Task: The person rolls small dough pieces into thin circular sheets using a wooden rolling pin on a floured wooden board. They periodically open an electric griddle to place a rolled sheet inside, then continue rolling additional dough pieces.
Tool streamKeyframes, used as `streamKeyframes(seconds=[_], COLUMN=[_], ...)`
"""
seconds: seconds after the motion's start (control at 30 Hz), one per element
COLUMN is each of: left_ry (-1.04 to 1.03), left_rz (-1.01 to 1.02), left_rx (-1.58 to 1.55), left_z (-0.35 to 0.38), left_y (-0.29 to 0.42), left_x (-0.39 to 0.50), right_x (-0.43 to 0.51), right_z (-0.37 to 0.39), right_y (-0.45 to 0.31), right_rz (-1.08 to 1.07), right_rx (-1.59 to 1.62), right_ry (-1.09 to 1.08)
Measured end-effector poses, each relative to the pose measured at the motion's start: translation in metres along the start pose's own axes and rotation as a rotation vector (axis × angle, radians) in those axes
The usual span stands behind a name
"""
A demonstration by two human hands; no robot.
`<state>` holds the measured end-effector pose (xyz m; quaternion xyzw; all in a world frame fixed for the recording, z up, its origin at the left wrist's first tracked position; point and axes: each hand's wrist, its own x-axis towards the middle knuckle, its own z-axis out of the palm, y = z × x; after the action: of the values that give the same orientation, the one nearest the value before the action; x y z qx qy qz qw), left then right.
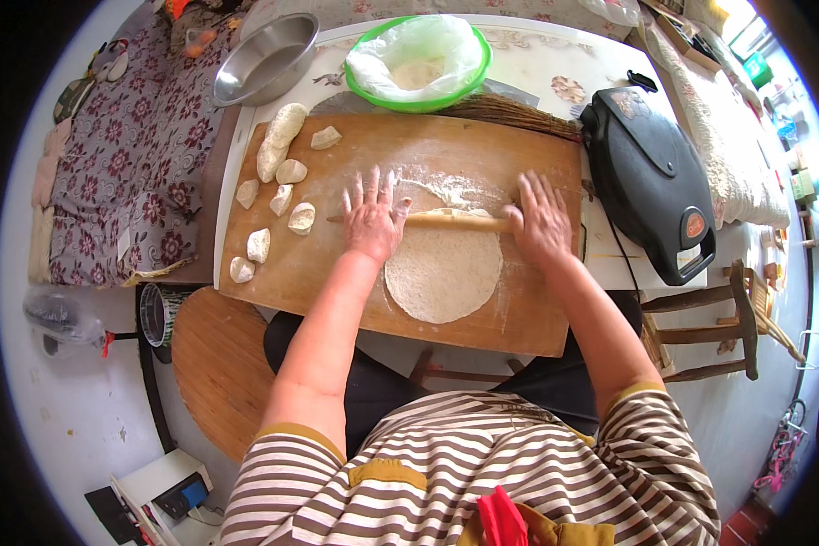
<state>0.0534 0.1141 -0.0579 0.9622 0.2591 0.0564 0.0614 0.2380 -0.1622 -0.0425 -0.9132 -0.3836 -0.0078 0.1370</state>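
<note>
A thin wooden rolling pin (461, 222) lies crosswise over a flat round of speckled dough (443, 276), near its far edge. My left hand (374, 217) rests palm down on the pin's left part, fingers spread and pointing away from me; the pin's tapered tip shows beyond it. On the right part lies my right hand (540, 213), also flat with its fingers stretched out, hiding that end. Flour dusts the wooden board (314, 273) beyond the pin. Left of my hands sit several cut dough pieces (302, 218) and a thick dough roll (281, 142).
Behind the board stand a green basin (486, 58) lined with a plastic bag and a metal bowl (266, 61). A straw whisk broom (519, 117) touches its far edge. To the right is a black electric griddle (655, 177) with a cord. A round wooden stool (215, 362) stands at lower left.
</note>
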Motion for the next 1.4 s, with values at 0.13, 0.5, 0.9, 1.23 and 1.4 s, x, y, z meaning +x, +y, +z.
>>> streamKeyframes(seconds=[0.13, 0.5, 0.9, 1.23, 1.4], left_ry=[0.060, -0.030, 0.142, 0.287, 0.152], left_rz=[0.098, 0.047, -0.291, -0.397, -0.317], left_rx=[-0.028, -0.105, 0.047, 0.104, 0.074], left_z=[-0.006, -0.051, -0.026, -0.026, -0.025], left_y=[-0.004, 0.010, -0.032, -0.062, -0.043], left_x=[-0.056, -0.188, -0.102, -0.046, -0.085], right_x=[-0.064, -0.083, 0.059, 0.130, 0.087], right_z=[-0.016, -0.035, 0.031, 0.040, 0.039], right_y=[-0.012, -0.025, -0.068, -0.096, -0.074], right_rz=[-0.178, -0.378, -0.208, -0.117, -0.139], right_rx=[0.034, 0.124, 0.019, 0.010, 0.044], right_ry=[0.013, -0.023, 0.034, 0.204, 0.042])
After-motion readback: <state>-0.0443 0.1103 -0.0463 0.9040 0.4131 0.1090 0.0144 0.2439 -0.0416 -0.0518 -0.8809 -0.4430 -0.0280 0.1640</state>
